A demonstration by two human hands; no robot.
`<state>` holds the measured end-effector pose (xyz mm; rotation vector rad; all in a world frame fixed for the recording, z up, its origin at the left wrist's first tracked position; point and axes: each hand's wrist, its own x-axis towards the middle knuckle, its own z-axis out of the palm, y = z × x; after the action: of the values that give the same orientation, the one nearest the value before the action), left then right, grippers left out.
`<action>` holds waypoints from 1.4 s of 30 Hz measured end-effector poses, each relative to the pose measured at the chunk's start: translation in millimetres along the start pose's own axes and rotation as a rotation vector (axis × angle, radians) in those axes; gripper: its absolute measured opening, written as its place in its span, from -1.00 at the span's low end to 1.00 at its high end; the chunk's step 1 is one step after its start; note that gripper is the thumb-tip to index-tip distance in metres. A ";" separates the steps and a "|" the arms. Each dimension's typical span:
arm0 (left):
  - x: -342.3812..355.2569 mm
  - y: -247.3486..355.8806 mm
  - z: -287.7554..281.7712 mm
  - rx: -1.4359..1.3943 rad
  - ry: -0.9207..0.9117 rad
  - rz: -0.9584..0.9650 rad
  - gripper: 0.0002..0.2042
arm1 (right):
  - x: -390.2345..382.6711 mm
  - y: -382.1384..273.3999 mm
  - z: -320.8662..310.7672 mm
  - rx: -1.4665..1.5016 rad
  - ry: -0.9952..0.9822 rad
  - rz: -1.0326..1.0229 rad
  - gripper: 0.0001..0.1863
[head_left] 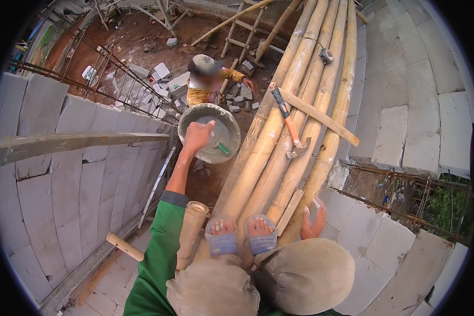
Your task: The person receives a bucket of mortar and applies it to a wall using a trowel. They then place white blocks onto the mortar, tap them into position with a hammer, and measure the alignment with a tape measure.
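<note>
My left hand [200,134] is closed on the thin handle of a grey bucket [189,118], held out beside the bamboo platform. A green-handled tool [221,148] lies inside the bucket. My right hand [312,221] is low at the platform's right edge, fingers curved and apart with nothing in them. My feet in blue sandals stand on bamboo poles [266,179]. An orange-and-black hammer [291,126] lies farther along the poles, by a crossing wooden slat [337,126].
A co-worker [197,96] in a yellow top is below, behind the bucket, among broken blocks. Block walls [63,200] flank both sides. Rebar cages [131,79], a bamboo ladder [242,34] and a tape measure [326,56] are ahead; a rebar-lined gap [384,189] is at right.
</note>
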<state>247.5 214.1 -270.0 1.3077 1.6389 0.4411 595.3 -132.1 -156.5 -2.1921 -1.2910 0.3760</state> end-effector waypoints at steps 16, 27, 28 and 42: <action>-163.2 155.5 -111.5 -0.356 0.000 0.028 -0.52 | 11.3 15.5 -11.0 0.023 0.102 0.027 -0.63; -284.7 267.5 -84.2 -0.803 -0.485 0.122 -0.50 | -3.0 27.1 -7.2 0.015 0.196 0.100 -0.68; -288.5 273.0 -75.4 -0.810 -0.529 0.099 -0.49 | -2.2 29.3 -8.0 0.029 0.212 0.098 -0.69; -305.5 292.9 -7.9 -0.660 -0.996 -0.019 -0.56 | 5.8 46.2 -21.2 0.120 0.297 0.187 -0.71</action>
<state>390.8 49.2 92.5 0.7776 0.5824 0.2138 641.5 -151.4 -166.7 -2.1747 -0.8860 0.1833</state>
